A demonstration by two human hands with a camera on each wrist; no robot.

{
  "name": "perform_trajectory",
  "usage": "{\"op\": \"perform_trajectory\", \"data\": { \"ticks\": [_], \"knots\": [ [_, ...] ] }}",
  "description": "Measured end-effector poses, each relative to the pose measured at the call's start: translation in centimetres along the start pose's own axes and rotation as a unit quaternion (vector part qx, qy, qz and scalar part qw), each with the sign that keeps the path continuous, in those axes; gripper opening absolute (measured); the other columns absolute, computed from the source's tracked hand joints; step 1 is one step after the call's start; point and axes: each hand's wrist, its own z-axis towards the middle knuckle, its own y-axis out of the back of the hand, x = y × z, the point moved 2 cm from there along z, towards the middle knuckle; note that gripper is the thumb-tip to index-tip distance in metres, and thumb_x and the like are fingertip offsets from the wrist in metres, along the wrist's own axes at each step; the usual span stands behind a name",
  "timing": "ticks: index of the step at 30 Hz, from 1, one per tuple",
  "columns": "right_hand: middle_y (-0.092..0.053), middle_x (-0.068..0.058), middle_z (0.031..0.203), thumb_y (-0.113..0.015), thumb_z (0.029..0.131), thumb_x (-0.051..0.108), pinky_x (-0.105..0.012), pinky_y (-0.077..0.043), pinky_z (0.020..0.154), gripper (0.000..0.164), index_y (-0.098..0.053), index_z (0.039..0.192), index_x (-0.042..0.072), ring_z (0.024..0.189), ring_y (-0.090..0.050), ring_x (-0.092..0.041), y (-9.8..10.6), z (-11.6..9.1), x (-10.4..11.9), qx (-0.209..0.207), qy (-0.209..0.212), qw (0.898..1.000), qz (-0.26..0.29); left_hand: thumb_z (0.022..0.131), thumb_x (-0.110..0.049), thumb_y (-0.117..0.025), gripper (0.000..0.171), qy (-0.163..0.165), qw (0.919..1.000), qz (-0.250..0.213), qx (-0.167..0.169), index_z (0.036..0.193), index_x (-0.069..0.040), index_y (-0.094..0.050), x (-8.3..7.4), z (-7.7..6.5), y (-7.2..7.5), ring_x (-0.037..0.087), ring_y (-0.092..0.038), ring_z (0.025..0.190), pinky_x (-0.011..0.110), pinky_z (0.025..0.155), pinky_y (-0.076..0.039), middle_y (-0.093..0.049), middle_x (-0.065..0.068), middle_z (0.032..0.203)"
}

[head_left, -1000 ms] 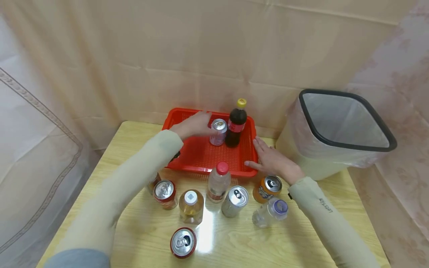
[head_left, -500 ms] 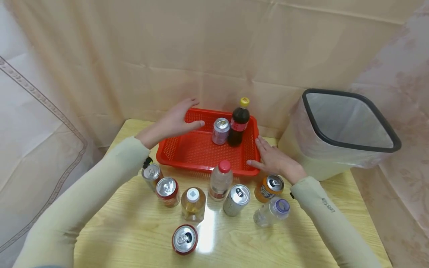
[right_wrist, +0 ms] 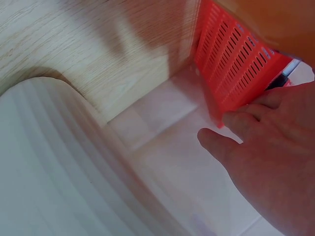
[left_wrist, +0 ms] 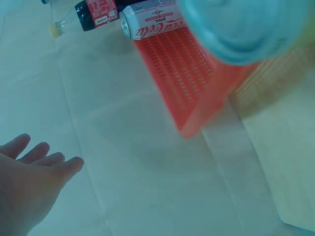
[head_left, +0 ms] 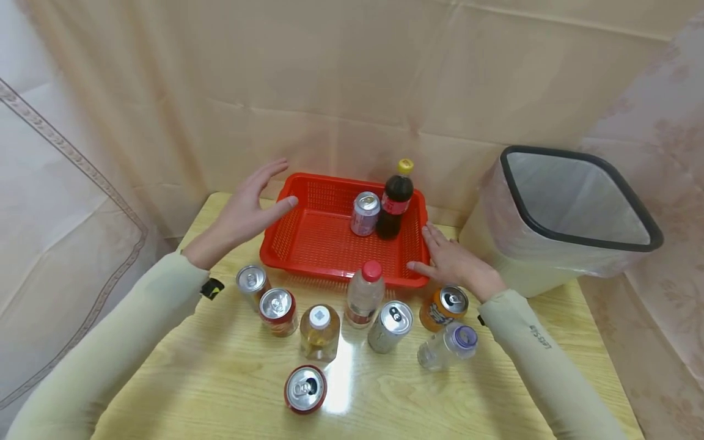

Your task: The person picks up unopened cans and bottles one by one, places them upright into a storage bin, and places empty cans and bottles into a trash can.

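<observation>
My left hand (head_left: 250, 205) hovers with spread fingers just left of the red plastic basket (head_left: 308, 263), holding nothing. Against the basket's right side rests my right hand (head_left: 453, 263), its fingers straight along the rim and the thumb over the front corner. Inside the basket, toward the right, a silver-and-pink cola can (head_left: 365, 214) stands beside a dark cola bottle (head_left: 394, 205) with a yellow cap. In the left wrist view the can (left_wrist: 152, 18) shows Coca-Cola plus lettering. The right wrist view has my fingers (right_wrist: 241, 123) at the basket's outer wall (right_wrist: 231, 64).
Before the basket stand a clear bottle with a red cap (head_left: 365, 296), an amber-liquid bottle (head_left: 320, 336), a silver can (head_left: 389, 330), an orange can (head_left: 443, 307), a purple-capped bottle (head_left: 447, 347) and several red cans (head_left: 305, 389). A lined bin (head_left: 511, 232) is at right.
My left hand has drawn back leftward from over the can in the basket to outside the basket's left edge. The right hand stays at the basket's right side.
</observation>
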Motion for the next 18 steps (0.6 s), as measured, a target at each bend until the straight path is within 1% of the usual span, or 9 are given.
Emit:
{"op": "perform_trajectory", "data": {
  "ticks": [3,5,8,10,13,16,18],
  "knots": [
    [-0.006,-0.022,0.171,-0.058,0.098,0.062,-0.062,-0.024,0.120,0.105,-0.006,0.164,-0.001,0.157,-0.008,-0.043,0.0,0.0,0.0,0.001,0.001,1.000,0.004,0.098,-0.033,-0.069,0.070,-0.008,0.9993,-0.026,-0.026,0.159,-0.012,-0.041,0.8,-1.0,0.4,0.030,-0.030,0.153,0.057,0.120,-0.031,-0.033,0.006,0.167],
    [-0.005,-0.022,0.171,-0.058,0.098,0.061,-0.062,-0.024,0.120,0.105,-0.006,0.164,0.000,0.157,-0.007,-0.043,0.0,-0.1,-0.1,0.001,0.000,1.000,0.008,0.097,-0.028,-0.070,0.070,-0.009,0.9980,-0.043,-0.047,0.158,-0.010,-0.041,1.3,-1.7,0.6,0.028,-0.028,0.154,0.056,0.121,-0.031,-0.029,0.004,0.169],
    [-0.005,-0.021,0.172,-0.058,0.098,0.062,-0.062,-0.023,0.120,0.105,-0.005,0.165,0.000,0.157,-0.007,-0.042,0.1,-0.1,-0.1,0.001,-0.003,1.000,0.009,0.097,-0.022,-0.071,0.073,0.007,0.9948,-0.078,-0.065,0.160,-0.009,-0.037,2.2,-2.9,0.7,0.023,-0.021,0.157,0.053,0.122,-0.028,-0.020,0.000,0.172],
    [-0.005,-0.021,0.172,-0.058,0.098,0.063,-0.062,-0.023,0.120,0.105,-0.005,0.165,0.000,0.157,-0.007,-0.042,0.1,-0.1,-0.1,0.001,-0.003,1.000,0.009,0.097,-0.020,-0.070,0.076,0.024,0.9916,-0.105,-0.070,0.162,-0.011,-0.032,2.9,-3.8,0.7,0.021,-0.017,0.158,0.051,0.124,-0.025,-0.014,-0.003,0.173],
    [-0.005,-0.021,0.172,-0.058,0.098,0.063,-0.062,-0.024,0.120,0.105,-0.006,0.164,0.000,0.157,-0.008,-0.042,0.1,0.0,-0.1,-0.002,0.001,1.000,0.009,0.098,-0.019,-0.069,0.081,0.043,0.9869,-0.138,-0.072,0.165,-0.013,-0.025,4.1,-5.3,0.6,0.020,-0.012,0.159,0.048,0.125,-0.021,-0.009,-0.004,0.174],
    [-0.005,-0.022,0.172,-0.057,0.097,0.064,-0.062,-0.025,0.119,0.106,-0.006,0.164,0.000,0.157,-0.008,-0.043,0.0,0.0,-0.1,-0.002,0.002,1.000,0.010,0.098,-0.018,-0.069,0.083,0.047,0.9832,-0.161,-0.071,0.166,-0.015,-0.022,5.3,-6.7,0.3,0.022,-0.011,0.159,0.046,0.126,-0.017,-0.008,-0.004,0.174],
    [-0.005,-0.021,0.172,-0.057,0.097,0.066,-0.062,-0.025,0.119,0.107,-0.006,0.165,0.001,0.157,-0.008,-0.043,0.0,-0.1,-0.1,-0.001,0.001,1.000,0.012,0.098,-0.021,-0.070,0.085,0.055,0.9821,-0.167,-0.067,0.167,-0.018,-0.020,6.1,-7.6,0.1,0.022,-0.010,0.159,0.042,0.126,-0.017,-0.006,-0.005,0.174]
  ]
}}
